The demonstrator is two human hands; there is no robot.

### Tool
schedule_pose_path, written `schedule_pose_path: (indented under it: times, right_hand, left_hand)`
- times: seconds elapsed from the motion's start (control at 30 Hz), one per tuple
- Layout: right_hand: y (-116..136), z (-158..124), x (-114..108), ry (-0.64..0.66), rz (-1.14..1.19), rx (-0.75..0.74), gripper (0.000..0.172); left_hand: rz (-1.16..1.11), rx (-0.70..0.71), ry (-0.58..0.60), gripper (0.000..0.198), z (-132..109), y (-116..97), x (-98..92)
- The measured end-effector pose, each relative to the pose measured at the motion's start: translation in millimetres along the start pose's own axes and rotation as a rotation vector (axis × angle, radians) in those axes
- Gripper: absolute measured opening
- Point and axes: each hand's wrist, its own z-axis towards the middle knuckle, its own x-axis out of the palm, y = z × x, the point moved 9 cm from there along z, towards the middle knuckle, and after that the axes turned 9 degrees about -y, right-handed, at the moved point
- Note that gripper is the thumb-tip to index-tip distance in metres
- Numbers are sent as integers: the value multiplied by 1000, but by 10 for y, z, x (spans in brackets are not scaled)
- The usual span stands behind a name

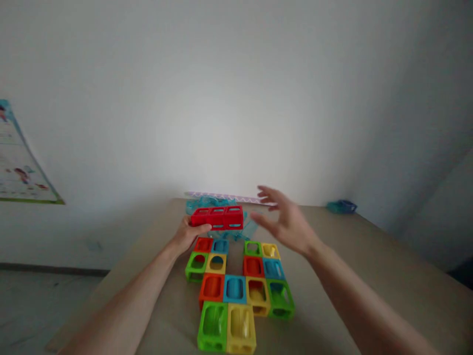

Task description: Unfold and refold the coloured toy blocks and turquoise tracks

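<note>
My left hand (187, 234) grips the left end of a long red hollow block (218, 218), its thumb along the near side. The block is held level above the table's far part. To its right, my right hand (284, 217) is raised with fingers spread, apart from the block and holding nothing. Below both hands lies a joined layout of hollow plastic blocks in green, yellow, red and blue, among them a blue block (235, 289), a green block (213, 326) and a yellow block (241, 328). A gap opens between its two far arms.
Translucent teal plastic pieces (207, 203) lie behind the red block, partly hidden by it. A purple patterned strip (247, 198) runs along the wall. At the table's (325, 256) far right corner sits a small blue-teal object (342, 206). A poster (22, 162) hangs on the left.
</note>
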Motion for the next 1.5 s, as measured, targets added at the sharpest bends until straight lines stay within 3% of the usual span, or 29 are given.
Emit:
schedule_pose_path:
  times: [0.1, 0.17, 0.27, 0.37, 0.43, 0.53, 0.67, 0.83, 0.9, 1.0, 1.17, 1.4, 1.5]
  right_hand:
    - [-169, -89, 396, 125, 76, 47, 65]
    - [-293, -160, 573, 141, 133, 112, 61]
    - [-346, -215, 638, 97, 132, 128, 50]
    - [-254, -222, 627, 145, 62, 17, 43]
    - [-292, -201, 545, 156, 42, -4, 38]
    - [-639, -174, 268, 104, 33, 100, 35]
    - [-1351, -312, -202, 117, -58, 218, 36]
    - [-1964, -622, -564, 286, -389, 225, 41]
    - [-1993, -657, -589, 295, -539, 206, 49]
    - [-1868, -621, -446, 287, -667, 177, 63]
    - [-1785, -595, -137, 356, -744, 219, 53]
    - [-1896, -614, -210, 341, -808, 232, 55]
    - [-1597, -477, -301, 179, -802, 137, 53]
  left_hand:
    - [81, -59, 52, 27, -24, 82, 8]
    - [143, -95, 93, 29, -43, 121, 27]
    - [253, -71, 177, 32, -68, 104, 116]
    - [354, 13, 254, 32, -82, 27, 233]
    - [360, 89, 273, 27, -72, -47, 271]
    - [214, 148, 232, 20, -14, -105, 197]
    - [24, 70, 162, 23, 67, 20, 47]
    - [-38, -3, 199, 22, 54, 88, 122]
    - [-37, -10, 229, 23, 40, 87, 158]
    - [-18, -18, 294, 23, 27, 115, 180]
    - [126, 8, 405, 25, 15, 171, 195]
    - [241, -17, 469, 24, -33, 158, 289]
    - [274, 9, 493, 25, -49, 143, 323]
